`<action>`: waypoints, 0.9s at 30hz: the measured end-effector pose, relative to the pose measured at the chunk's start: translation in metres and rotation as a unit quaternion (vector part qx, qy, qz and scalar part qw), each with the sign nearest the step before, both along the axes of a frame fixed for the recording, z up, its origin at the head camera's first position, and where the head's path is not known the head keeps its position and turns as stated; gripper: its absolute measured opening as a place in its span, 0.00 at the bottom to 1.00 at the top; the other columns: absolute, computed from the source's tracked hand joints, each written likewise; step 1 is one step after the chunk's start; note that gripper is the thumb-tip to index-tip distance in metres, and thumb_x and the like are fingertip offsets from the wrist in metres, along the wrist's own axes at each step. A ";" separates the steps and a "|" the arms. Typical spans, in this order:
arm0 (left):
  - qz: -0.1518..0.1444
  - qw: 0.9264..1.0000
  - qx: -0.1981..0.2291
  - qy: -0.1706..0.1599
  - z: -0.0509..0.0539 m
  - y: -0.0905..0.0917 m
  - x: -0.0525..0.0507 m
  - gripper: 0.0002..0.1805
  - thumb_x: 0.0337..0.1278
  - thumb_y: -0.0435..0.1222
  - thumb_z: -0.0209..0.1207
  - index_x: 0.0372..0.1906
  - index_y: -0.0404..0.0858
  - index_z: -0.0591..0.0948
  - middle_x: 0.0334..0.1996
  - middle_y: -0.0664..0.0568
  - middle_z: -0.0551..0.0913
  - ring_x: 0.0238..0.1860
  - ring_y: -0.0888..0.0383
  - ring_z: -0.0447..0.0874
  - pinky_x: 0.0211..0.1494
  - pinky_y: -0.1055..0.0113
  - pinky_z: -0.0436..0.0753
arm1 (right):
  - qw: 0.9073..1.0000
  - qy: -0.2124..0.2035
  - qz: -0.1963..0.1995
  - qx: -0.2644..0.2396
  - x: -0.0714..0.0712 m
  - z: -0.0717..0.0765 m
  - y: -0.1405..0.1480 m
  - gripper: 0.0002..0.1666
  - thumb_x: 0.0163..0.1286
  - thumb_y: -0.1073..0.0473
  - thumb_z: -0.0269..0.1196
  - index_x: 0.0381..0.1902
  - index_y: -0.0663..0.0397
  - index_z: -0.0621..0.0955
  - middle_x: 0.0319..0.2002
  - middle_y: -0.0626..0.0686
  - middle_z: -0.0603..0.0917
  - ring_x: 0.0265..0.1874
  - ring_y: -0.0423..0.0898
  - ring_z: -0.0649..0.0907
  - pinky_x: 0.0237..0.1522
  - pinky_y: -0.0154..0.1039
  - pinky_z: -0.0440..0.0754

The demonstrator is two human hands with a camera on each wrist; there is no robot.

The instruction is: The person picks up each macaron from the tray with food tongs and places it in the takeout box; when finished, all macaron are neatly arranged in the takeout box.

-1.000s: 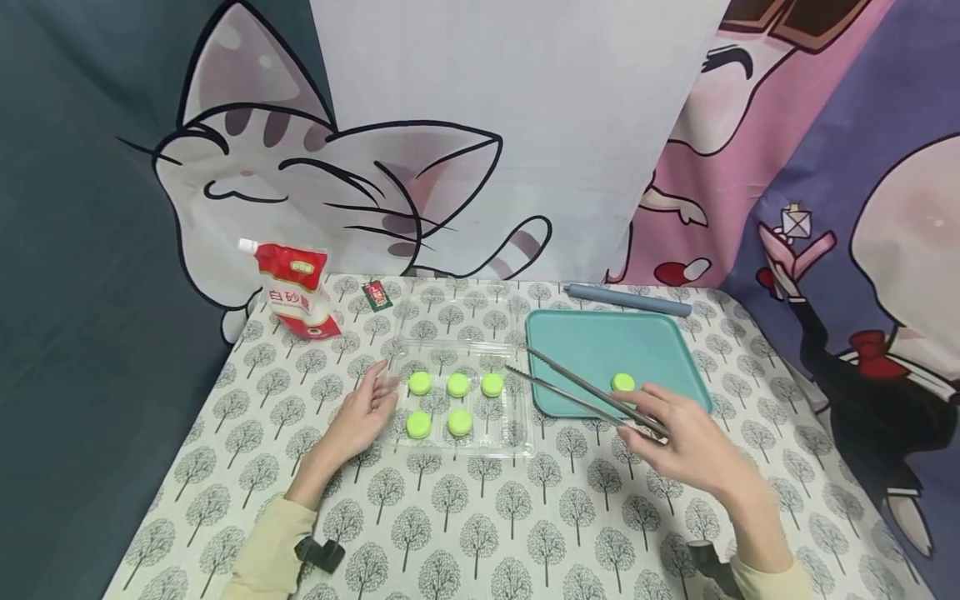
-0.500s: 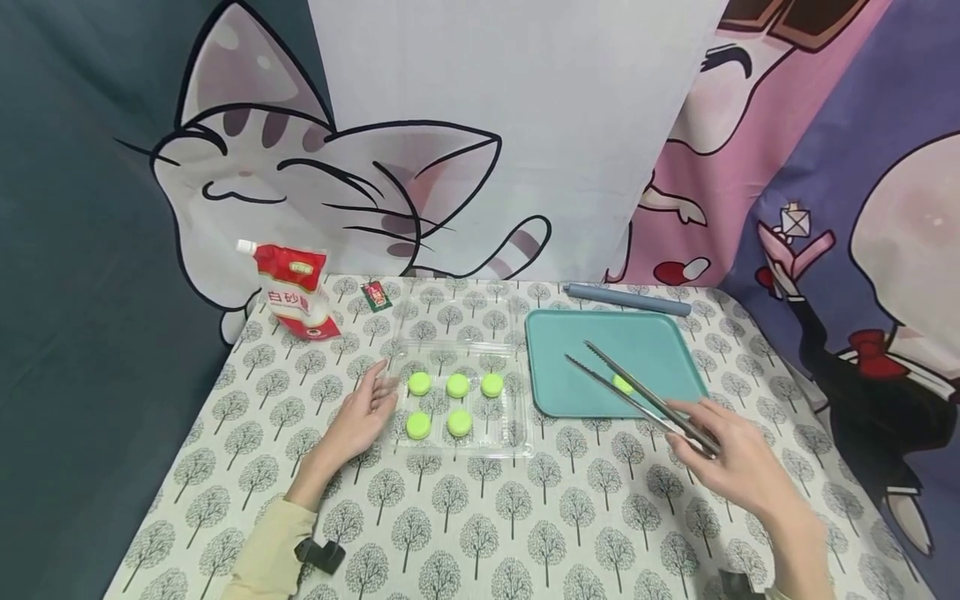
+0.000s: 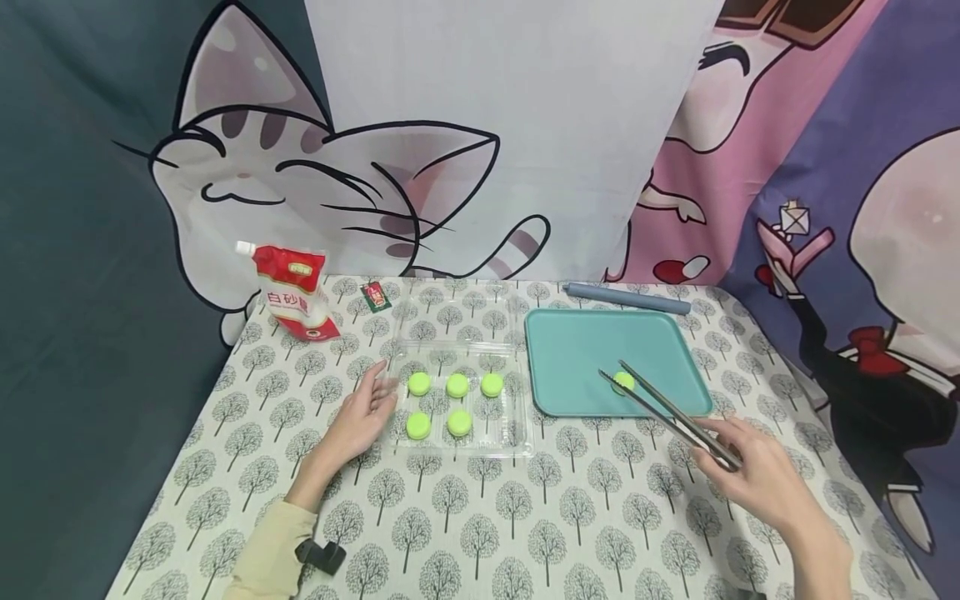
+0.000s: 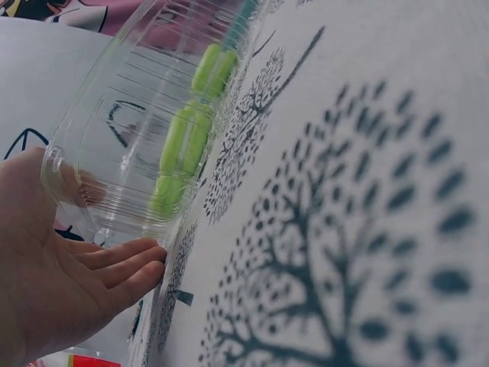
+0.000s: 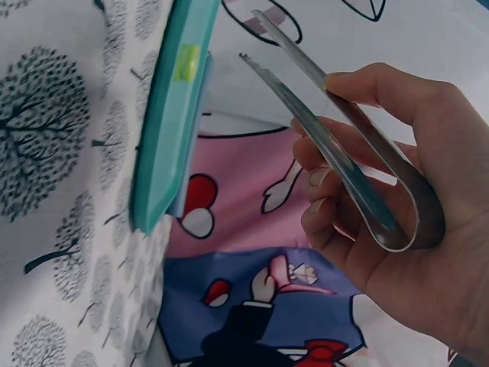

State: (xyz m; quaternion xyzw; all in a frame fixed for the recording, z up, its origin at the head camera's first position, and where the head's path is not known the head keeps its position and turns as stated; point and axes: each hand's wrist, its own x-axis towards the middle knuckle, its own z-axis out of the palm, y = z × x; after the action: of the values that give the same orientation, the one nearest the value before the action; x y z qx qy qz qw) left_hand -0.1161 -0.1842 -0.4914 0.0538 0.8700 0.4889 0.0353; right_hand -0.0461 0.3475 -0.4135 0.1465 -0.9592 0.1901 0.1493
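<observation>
My right hand holds metal tongs between thumb and fingers. Their arms are apart, and in the head view the tips lie on either side of a light green macaron on the teal tray. From the right wrist the tips look raised off the tray. My left hand is at the left edge of a clear plastic box, fingers fairly straight beside its base, thumb seen through the plastic. Several green macarons sit inside in two rows; the front right spot holds none.
The box's clear lid lies folded back behind it. A red and white pouch stands at the back left, near a small green and red packet. A grey-blue rod lies behind the tray on the tree-print cloth.
My right hand has moved right and toward me, carrying the tongs from beside the box to over the tray's macaron. The left hand stays at the box.
</observation>
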 end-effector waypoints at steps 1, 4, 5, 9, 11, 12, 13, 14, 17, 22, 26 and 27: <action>0.000 1.000 0.000 0.000 0.000 0.000 0.000 0.36 0.74 0.36 0.51 0.80 0.34 0.51 0.68 0.33 0.74 0.65 0.36 0.78 0.73 0.43 0.74 | 1.000 -0.001 -0.002 0.001 0.000 -0.001 0.002 0.27 0.51 0.62 0.75 0.52 0.55 0.85 0.26 0.43 0.76 0.22 0.30 0.67 0.22 0.30 0.66; 0.002 1.000 0.000 0.000 0.000 0.000 0.000 0.36 0.74 0.35 0.51 0.80 0.34 0.52 0.68 0.33 0.74 0.65 0.36 0.78 0.73 0.43 0.74 | 1.000 -0.012 -0.006 0.005 -0.001 -0.005 0.006 0.27 0.52 0.61 0.75 0.52 0.56 0.85 0.28 0.44 0.78 0.23 0.29 0.68 0.21 0.29 0.67; 0.002 1.000 0.000 0.000 0.000 0.000 0.000 0.36 0.74 0.35 0.51 0.80 0.34 0.52 0.68 0.33 0.74 0.65 0.36 0.78 0.73 0.43 0.74 | 1.000 -0.018 -0.008 0.007 -0.002 -0.006 0.007 0.27 0.52 0.61 0.75 0.53 0.57 0.84 0.28 0.44 0.79 0.23 0.29 0.68 0.21 0.29 0.67; 0.002 1.000 -0.002 0.001 0.000 0.000 0.001 0.36 0.75 0.35 0.51 0.80 0.34 0.52 0.68 0.33 0.74 0.65 0.36 0.78 0.73 0.43 0.74 | 0.999 -0.046 -0.018 0.015 -0.003 -0.009 0.010 0.28 0.54 0.60 0.74 0.55 0.59 0.83 0.27 0.45 0.78 0.22 0.30 0.68 0.19 0.30 0.67; 0.002 1.000 -0.001 0.001 0.000 0.000 0.001 0.36 0.75 0.36 0.51 0.80 0.34 0.52 0.68 0.34 0.74 0.65 0.36 0.78 0.73 0.43 0.75 | 0.998 -0.060 -0.026 0.021 -0.003 -0.010 0.011 0.28 0.55 0.60 0.73 0.55 0.58 0.83 0.28 0.46 0.79 0.23 0.33 0.70 0.21 0.31 0.69; 0.001 1.000 -0.001 0.001 0.001 0.000 0.001 0.36 0.75 0.35 0.51 0.80 0.34 0.52 0.68 0.33 0.74 0.65 0.36 0.78 0.73 0.43 0.75 | 0.997 -0.067 -0.029 0.022 -0.003 -0.011 0.012 0.28 0.56 0.60 0.73 0.56 0.58 0.83 0.29 0.47 0.80 0.24 0.34 0.71 0.21 0.32 0.70; 0.001 1.000 -0.002 0.001 0.001 0.000 0.001 0.36 0.75 0.35 0.51 0.80 0.34 0.51 0.68 0.33 0.74 0.65 0.36 0.78 0.73 0.43 0.75 | 0.997 -0.073 -0.031 0.024 -0.003 -0.011 0.012 0.28 0.56 0.59 0.73 0.56 0.58 0.83 0.29 0.48 0.81 0.25 0.36 0.73 0.22 0.33 0.71; 0.001 1.000 -0.002 0.001 0.001 0.000 0.001 0.36 0.75 0.35 0.51 0.80 0.33 0.51 0.68 0.33 0.74 0.65 0.36 0.78 0.73 0.43 0.75 | 0.996 -0.080 -0.033 0.026 -0.004 -0.011 0.012 0.28 0.57 0.59 0.73 0.56 0.58 0.83 0.31 0.49 0.82 0.26 0.38 0.74 0.23 0.34 0.72; 0.002 1.000 -0.003 0.000 0.002 0.001 0.001 0.36 0.74 0.35 0.51 0.80 0.34 0.52 0.68 0.34 0.74 0.65 0.36 0.78 0.73 0.43 0.74 | 0.995 -0.093 -0.033 0.028 -0.005 -0.011 0.012 0.27 0.58 0.58 0.72 0.56 0.59 0.83 0.33 0.52 0.84 0.28 0.41 0.76 0.24 0.35 0.74; 0.003 1.000 -0.004 -0.003 0.002 0.001 0.001 0.36 0.74 0.35 0.51 0.80 0.34 0.52 0.68 0.34 0.74 0.65 0.36 0.77 0.73 0.43 0.74 | 0.995 -0.095 -0.030 0.032 -0.005 -0.010 0.013 0.26 0.60 0.58 0.71 0.56 0.59 0.83 0.32 0.50 0.83 0.25 0.35 0.72 0.21 0.31 0.70; 0.003 1.000 -0.003 -0.002 0.002 0.000 0.001 0.36 0.74 0.35 0.51 0.80 0.34 0.51 0.68 0.33 0.74 0.65 0.36 0.77 0.73 0.43 0.74 | 0.996 -0.081 -0.018 0.025 -0.006 -0.010 0.012 0.26 0.60 0.59 0.71 0.56 0.59 0.82 0.30 0.48 0.82 0.22 0.31 0.70 0.20 0.30 0.68; 0.003 1.000 -0.003 -0.001 0.002 0.000 0.001 0.36 0.74 0.35 0.51 0.80 0.34 0.51 0.68 0.33 0.74 0.65 0.36 0.77 0.73 0.43 0.74 | 0.997 -0.077 -0.014 0.022 -0.007 -0.009 0.011 0.25 0.60 0.60 0.72 0.56 0.59 0.82 0.30 0.48 0.82 0.22 0.31 0.69 0.20 0.30 0.68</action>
State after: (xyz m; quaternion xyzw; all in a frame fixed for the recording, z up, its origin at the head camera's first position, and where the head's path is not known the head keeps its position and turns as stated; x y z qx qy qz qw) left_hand -0.1152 -0.1839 -0.4894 0.0503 0.8715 0.4865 0.0350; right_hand -0.0526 0.3589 -0.4229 0.1212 -0.9737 0.1779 0.0742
